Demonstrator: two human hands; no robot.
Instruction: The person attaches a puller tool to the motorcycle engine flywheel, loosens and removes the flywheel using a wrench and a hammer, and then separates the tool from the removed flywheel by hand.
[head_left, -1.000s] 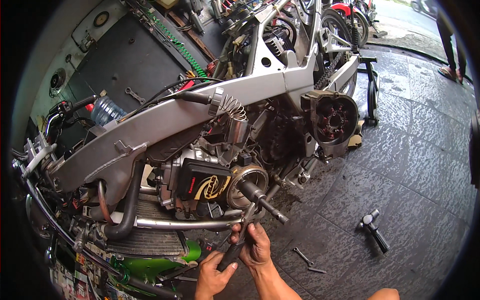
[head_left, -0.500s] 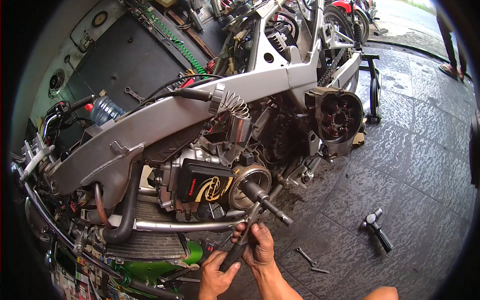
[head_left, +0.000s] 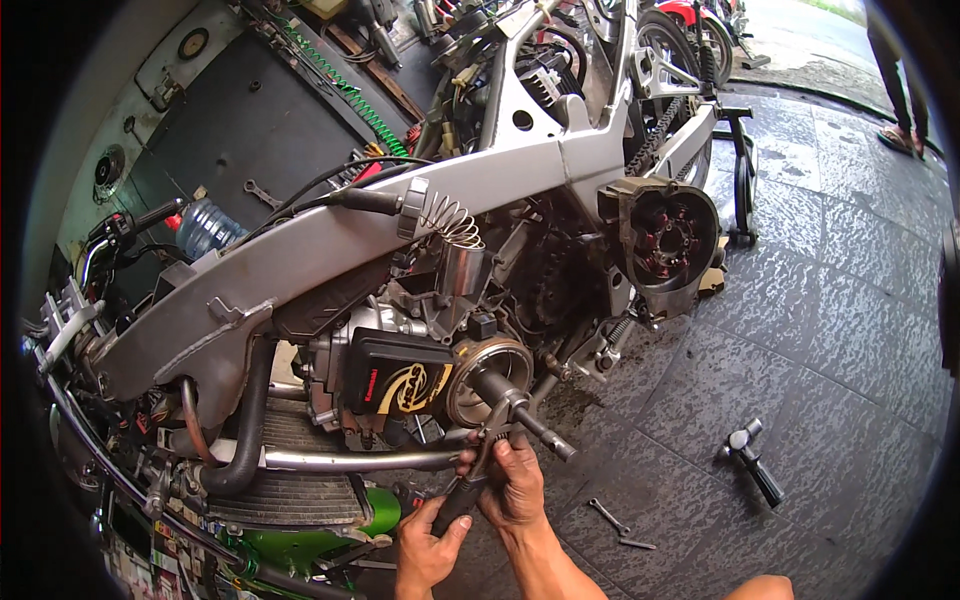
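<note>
My left hand is closed around the black handle of an adjustable wrench. My right hand grips the same wrench higher up, its thumb by the knurled adjuster near the jaws. Those jaws reach up to a dark cylindrical puller; whether they clamp it firmly I cannot tell. The puller stands out from the round metal rotor on the engine side, and a steel rod extends from it toward the lower right. A black box with yellow graphics sits left of the rotor.
The motorcycle's grey frame spans above my hands. An opened engine cover hangs at the right. On the tiled floor lie a hammer and a small wrench. A radiator is at the left. Someone's foot shows far right.
The view has shifted slightly, so the scene sits a little further left. Both hands keep their hold on the wrench, whose jaws have turned slightly against the puller.
</note>
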